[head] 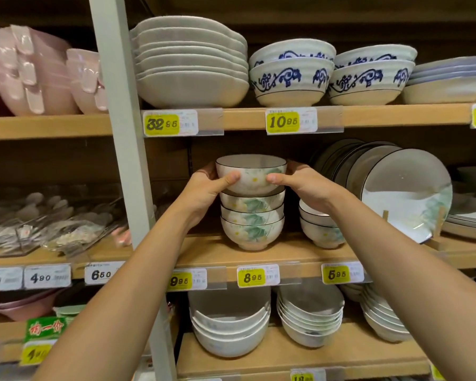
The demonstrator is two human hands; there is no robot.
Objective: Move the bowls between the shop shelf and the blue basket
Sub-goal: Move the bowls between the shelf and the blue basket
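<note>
Shelf (204,251): wooden boards on several levels, stocked with crockery; the middle board carries the task's bowls.
Post (121,105): pale upright, leaning in the wide-angle view, left of the bowls.
White dishes (190,64): a stack on the top board, above and left of the bowls.
Plates (404,193): dark-rimmed, standing on edge on the middle board, right of the bowls.
Blue-patterned bowls (290,78): two short stacks side by side on the top board.
Bowl stack (252,229): three nested flowered bowls, upright on the middle board, above the price tag.
Small bowls (319,229): two nested, just beside the stack on its right, partly behind the right wrist.
Top bowl (252,182): white with a dark rim and a flower, upright, its base at the rim of the stack's uppermost bowl; whether it rests there or is held clear cannot be told.
Left grip (204,188): the left hand clasps the top bowl's left side, thumb on the front, fingers behind.
Right grip (305,188): the right hand clasps the bowl's right side the same way.
Price tag (252,276): yellow, reads 8.95, on the middle board's front edge.
</note>
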